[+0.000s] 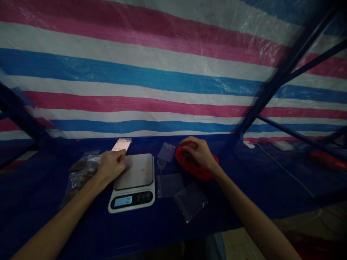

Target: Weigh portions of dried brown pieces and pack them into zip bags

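My left hand point(112, 164) is closed, its fingers curled at the left edge of a kitchen scale point(134, 177) and by the lower end of a lit phone point(121, 144). What those fingers hold, if anything, is hidden. A few tiny brown bits lie on the scale's plate, and its display reads about 0.0. Over an opened red bag point(204, 174), my right hand point(200, 151) has its fingers bent down among small dark brown pieces point(187, 157). Whatever it pinches cannot be made out. Between scale and bag stands a small clear cup point(161, 164).
Clear zip bags point(170, 185) lie right of the scale, one more point(191, 202) nearer the front edge. Filled clear bags point(81, 177) are beside my left forearm. A white cable point(282, 164) crosses the blue surface at right. Blue metal struts point(260, 97) rise before a striped sheet.
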A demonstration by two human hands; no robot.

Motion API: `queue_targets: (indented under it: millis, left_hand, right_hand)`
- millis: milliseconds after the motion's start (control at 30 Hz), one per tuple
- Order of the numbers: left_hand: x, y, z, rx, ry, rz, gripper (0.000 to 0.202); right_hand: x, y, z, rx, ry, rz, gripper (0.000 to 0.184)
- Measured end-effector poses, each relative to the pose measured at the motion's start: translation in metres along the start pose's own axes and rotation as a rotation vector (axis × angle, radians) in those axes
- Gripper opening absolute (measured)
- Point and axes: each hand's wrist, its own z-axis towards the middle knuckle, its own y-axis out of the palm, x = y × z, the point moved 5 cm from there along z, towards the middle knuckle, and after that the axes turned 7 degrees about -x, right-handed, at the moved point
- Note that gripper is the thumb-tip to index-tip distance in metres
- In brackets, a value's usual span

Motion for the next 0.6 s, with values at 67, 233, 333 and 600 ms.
queue_targets:
  millis: [67,233,333,600]
  left_hand:
    - [-0.004,-0.002,0.001,-0.002,-0.023,0.003,0.02]
    - [-0.009,-0.01,0.003,-0.003,-0.057,0.079,0.018]
    - [-0.006,-0.01,0.001,-0.021,-0.017,0.147,0.016]
    - [-0.002,-0.007,-0.001,-0.06,0.052,0.174,0.016]
  right_hand:
    - [-0.015,0.025,0.01,-0.099,-0.004,0.113,0.014]
    - [-0.028,0.077,0.026,-0.381,-0.025,0.122,0.018]
    - [-0.021,0.082,0.028,-0.451,-0.009,0.074,0.018]
    - [-0.025,0.078,0.03,-0.571,-0.088,-0.052,0.024]
